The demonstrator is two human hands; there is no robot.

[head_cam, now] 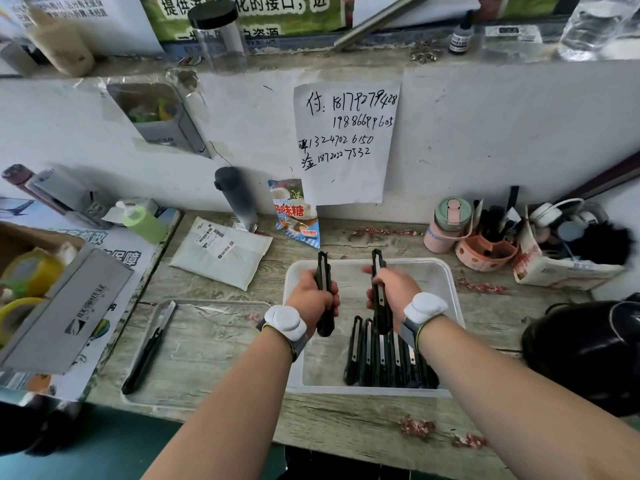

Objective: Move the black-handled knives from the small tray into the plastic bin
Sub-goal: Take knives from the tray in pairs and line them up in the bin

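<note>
My left hand [313, 299] grips a black-handled knife [324, 268] upright over the left rim of the clear plastic bin [453, 299]. My right hand [393, 289] holds a second black-handled knife [379, 299] over the middle of the bin. Several black-handled knives [384, 358] lie in a row at the bin's near end. To the left lies the small clear tray [221, 304], with one black-handled knife [149, 351] along its left side.
A white parcel [221, 252] and a candy bag [298, 216] lie behind the tray. Cups and a basket of items [485, 251] stand at the back right. A black helmet [585, 355] sits at the right. Tape rolls and a grey box [65, 310] are on the left.
</note>
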